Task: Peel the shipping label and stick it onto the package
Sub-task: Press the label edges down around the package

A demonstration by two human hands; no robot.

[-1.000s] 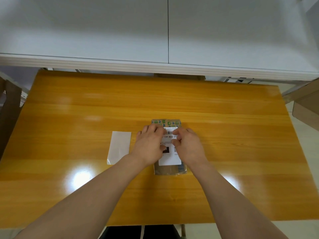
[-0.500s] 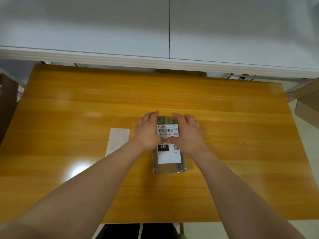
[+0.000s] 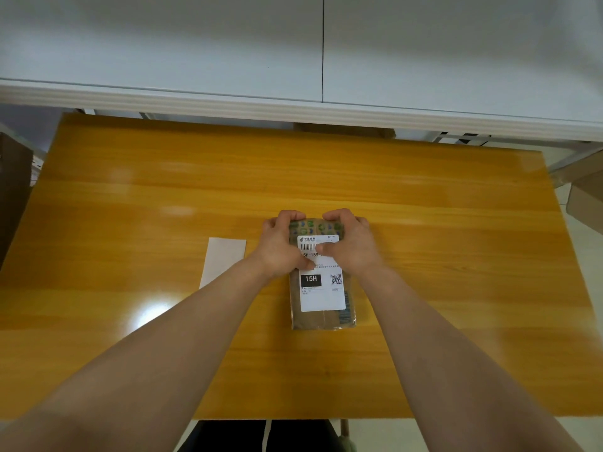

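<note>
Here the brown package (image 3: 323, 318) lies flat on the desk (image 3: 456, 256), with the white shipping label (image 3: 321, 300) lying on its top face. The left hand (image 3: 280, 247) and right hand (image 3: 351, 247) grip its far end, fingers (image 3: 287, 217) curled over the edge and thumbs pressing on the label. A blank white sheet (image 3: 225, 262) lies just left of the left hand.

A glossy orange-yellow wooden table (image 3: 424, 207) fills most of the view, its grain running side to side, with a bright patch of reflected light (image 3: 146, 316) near its front left. Beyond its far edge stands a white cabinet front (image 3: 163, 44), split by a thin dark vertical seam (image 3: 322, 44) and ending in a rounded white ledge (image 3: 228, 106). Pale floor (image 3: 592, 262) shows at right, below brown cardboard (image 3: 585, 197); another brown panel (image 3: 13, 197) sits at far left.
</note>
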